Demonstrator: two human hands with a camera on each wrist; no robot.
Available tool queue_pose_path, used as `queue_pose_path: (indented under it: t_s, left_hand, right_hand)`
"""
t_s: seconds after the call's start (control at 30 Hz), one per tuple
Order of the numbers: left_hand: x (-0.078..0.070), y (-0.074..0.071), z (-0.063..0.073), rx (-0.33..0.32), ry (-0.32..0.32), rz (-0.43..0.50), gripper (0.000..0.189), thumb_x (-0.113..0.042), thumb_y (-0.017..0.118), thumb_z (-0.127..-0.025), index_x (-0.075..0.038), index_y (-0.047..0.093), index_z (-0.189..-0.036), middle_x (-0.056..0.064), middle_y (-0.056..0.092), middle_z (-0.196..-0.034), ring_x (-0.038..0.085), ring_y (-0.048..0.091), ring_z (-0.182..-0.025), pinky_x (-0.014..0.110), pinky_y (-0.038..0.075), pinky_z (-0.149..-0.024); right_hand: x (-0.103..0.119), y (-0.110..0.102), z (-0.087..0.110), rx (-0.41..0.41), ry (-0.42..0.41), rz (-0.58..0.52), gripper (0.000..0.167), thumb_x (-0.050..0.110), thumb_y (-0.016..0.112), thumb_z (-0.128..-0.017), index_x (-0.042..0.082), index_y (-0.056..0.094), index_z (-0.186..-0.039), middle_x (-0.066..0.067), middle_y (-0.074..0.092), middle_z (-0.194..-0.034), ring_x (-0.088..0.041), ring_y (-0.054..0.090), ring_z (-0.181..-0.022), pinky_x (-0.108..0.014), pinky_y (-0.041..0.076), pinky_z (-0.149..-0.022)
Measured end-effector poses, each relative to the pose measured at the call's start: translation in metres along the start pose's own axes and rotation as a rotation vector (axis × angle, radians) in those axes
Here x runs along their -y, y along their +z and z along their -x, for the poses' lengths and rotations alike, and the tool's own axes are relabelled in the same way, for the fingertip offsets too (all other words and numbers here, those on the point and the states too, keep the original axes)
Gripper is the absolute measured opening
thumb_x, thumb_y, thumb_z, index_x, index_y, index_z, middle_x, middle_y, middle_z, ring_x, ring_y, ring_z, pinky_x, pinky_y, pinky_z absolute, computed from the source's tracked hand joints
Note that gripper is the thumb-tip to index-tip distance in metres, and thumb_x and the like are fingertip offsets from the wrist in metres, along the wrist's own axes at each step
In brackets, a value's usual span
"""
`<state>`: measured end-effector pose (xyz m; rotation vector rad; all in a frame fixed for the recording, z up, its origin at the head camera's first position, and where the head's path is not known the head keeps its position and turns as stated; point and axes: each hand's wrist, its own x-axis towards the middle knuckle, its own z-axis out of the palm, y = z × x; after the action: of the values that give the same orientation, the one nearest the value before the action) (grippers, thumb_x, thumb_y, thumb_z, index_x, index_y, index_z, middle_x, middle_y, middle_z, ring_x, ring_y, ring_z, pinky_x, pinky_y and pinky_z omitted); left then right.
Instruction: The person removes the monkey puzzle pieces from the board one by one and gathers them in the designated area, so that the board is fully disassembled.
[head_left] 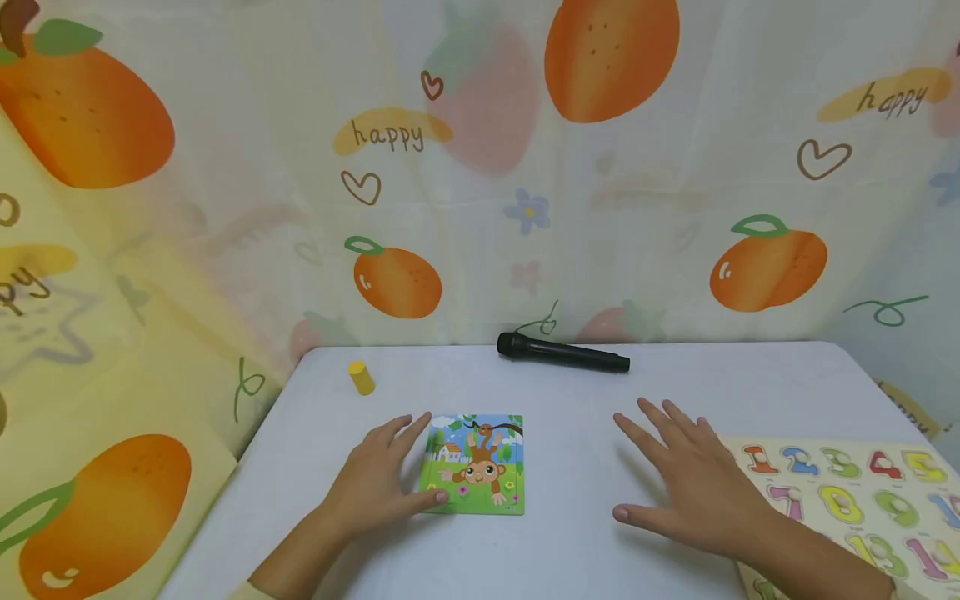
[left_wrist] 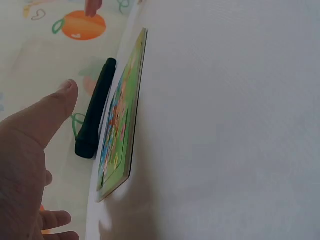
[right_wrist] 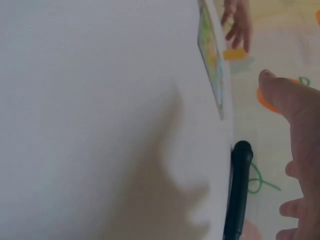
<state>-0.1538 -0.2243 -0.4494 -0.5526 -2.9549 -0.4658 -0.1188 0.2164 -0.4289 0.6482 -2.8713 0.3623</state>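
Observation:
A square monkey picture puzzle (head_left: 480, 467) lies flat on the white table, seen edge-on in both wrist views. Over its left edge hovers my left hand (head_left: 382, 483), fingers spread, holding nothing; in the left wrist view the thumb and the puzzle (left_wrist: 120, 120) appear apart. Off to the right, my right hand (head_left: 690, 483) hangs above the table with its fingers spread and nothing in it. Near that hand's wrist lies a pale number board (head_left: 832, 492), partly covered by the forearm, with colourful numerals set in it.
A black microphone (head_left: 566, 354) lies along the table's far edge. Toward the back left, a small yellow cylinder (head_left: 362, 378) rests on the table (head_left: 555, 550). Behind everything hangs a fruit-patterned cloth (head_left: 480, 217), and another stretch of it covers the left side.

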Motion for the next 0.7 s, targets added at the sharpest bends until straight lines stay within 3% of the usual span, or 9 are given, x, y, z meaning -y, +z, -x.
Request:
queue_pose_path:
  t_s: [0.17, 0.33, 0.7]
  left_hand:
    - [-0.004, 0.005, -0.002, -0.015, -0.051, 0.017, 0.105, -0.075, 0.08, -0.078, -0.019, 0.048, -0.162, 0.011, 0.057, -0.149, 0.036, 0.054, -0.134, 0.063, 0.045, -0.107]
    - [-0.007, 0.01, -0.004, -0.038, -0.072, 0.043, 0.104, -0.074, 0.081, -0.078, -0.018, 0.051, -0.16, 0.008, 0.061, -0.139, 0.032, 0.057, -0.125, 0.06, 0.048, -0.103]
    - [-0.01, 0.02, -0.004, -0.07, -0.173, 0.149, 0.076, -0.055, 0.081, -0.091, -0.009, 0.061, -0.148, 0.008, 0.068, -0.124, 0.029, 0.063, -0.114, 0.051, 0.051, -0.098]
  right_hand:
    - [0.008, 0.005, -0.008, -0.028, -0.009, -0.048, 0.102, 0.079, 0.073, -0.084, 0.029, 0.04, -0.166, -0.013, 0.039, -0.167, -0.045, 0.037, -0.15, -0.067, 0.033, -0.115]
    - [0.017, 0.01, -0.015, -0.028, 0.0, -0.091, 0.101, 0.074, 0.078, -0.083, 0.028, 0.043, -0.165, -0.012, 0.046, -0.162, -0.041, 0.048, -0.142, -0.066, 0.044, -0.107]
    - [0.031, 0.026, -0.034, 0.013, 0.03, -0.151, 0.095, 0.07, 0.081, -0.082, 0.022, 0.053, -0.158, -0.009, 0.058, -0.146, -0.036, 0.055, -0.132, -0.062, 0.048, -0.1]
